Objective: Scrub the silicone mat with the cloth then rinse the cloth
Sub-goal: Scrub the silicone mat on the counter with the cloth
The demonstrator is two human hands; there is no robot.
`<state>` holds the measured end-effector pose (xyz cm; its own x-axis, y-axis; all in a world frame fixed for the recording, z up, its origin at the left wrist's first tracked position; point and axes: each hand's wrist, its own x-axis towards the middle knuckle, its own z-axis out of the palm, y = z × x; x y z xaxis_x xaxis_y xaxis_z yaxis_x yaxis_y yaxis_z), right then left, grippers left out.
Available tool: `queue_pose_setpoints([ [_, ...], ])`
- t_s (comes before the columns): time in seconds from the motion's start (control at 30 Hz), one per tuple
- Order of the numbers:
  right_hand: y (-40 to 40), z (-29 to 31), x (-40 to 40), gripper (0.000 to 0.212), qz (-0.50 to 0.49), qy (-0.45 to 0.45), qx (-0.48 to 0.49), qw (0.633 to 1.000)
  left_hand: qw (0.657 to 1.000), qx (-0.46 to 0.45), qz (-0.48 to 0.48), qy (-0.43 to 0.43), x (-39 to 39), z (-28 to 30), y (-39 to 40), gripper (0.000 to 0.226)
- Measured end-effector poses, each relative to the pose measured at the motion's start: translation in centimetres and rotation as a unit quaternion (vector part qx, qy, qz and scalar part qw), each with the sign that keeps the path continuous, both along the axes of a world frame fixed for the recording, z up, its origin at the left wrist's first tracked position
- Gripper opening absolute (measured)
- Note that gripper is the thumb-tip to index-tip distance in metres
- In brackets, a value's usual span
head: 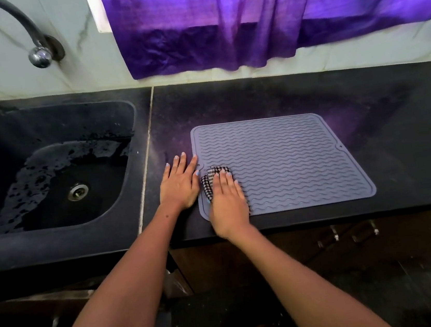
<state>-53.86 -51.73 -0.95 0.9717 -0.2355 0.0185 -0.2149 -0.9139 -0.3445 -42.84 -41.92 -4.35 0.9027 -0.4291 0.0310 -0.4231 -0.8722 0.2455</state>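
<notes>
A grey silicone mat (290, 159) with wavy ridges lies flat on the black countertop (308, 92). A black-and-white checked cloth (209, 179) is bunched on the mat's near left corner. My right hand (228, 199) lies flat on top of the cloth, pressing it onto the mat, fingers together. My left hand (180, 182) rests palm down on the counter just left of the mat, fingers spread, its fingertips touching the mat's left edge.
A black sink (122, 120) with a wet basin and a metal drain (77, 192) sits to the left. A curved tap (30, 31) comes out of the tiled wall above it. A purple curtain (246, 23) hangs behind the counter. Cabinet handles (348, 234) sit below the front edge.
</notes>
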Motion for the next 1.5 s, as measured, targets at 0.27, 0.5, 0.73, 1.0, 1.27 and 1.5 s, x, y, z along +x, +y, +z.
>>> queue_pose_setpoints([
  [0.27,-1.6,0.0,0.9,0.064,0.085,0.046,-0.012,0.995,1.000,-0.019,0.007,-0.013,0.0,-0.4,-0.1,0.049],
  [0.5,-3.0,4.1,4.1,0.036,-0.047,0.045,0.231,0.971,1.000,-0.023,0.009,-0.008,-0.7,0.1,-0.2,0.049],
  [0.73,3.4,-0.9,-1.5,0.075,0.023,0.000,-0.017,1.000,0.995,-0.062,0.065,-0.032,-0.6,0.4,0.2,0.047],
  [1.0,1.6,-0.6,-0.7,0.064,0.085,-0.018,-0.006,0.996,0.995,-0.059,0.076,-0.020,-0.5,0.2,0.3,0.046],
  [1.27,-5.4,4.0,2.6,0.035,-0.225,-0.107,0.496,0.832,0.998,-0.044,0.046,-0.022,-1.1,0.4,0.1,0.056],
  [1.5,-3.7,-0.5,1.7,0.061,0.000,0.002,-0.005,1.000,0.997,-0.017,-0.055,-0.049,-0.5,-0.1,0.0,0.082],
])
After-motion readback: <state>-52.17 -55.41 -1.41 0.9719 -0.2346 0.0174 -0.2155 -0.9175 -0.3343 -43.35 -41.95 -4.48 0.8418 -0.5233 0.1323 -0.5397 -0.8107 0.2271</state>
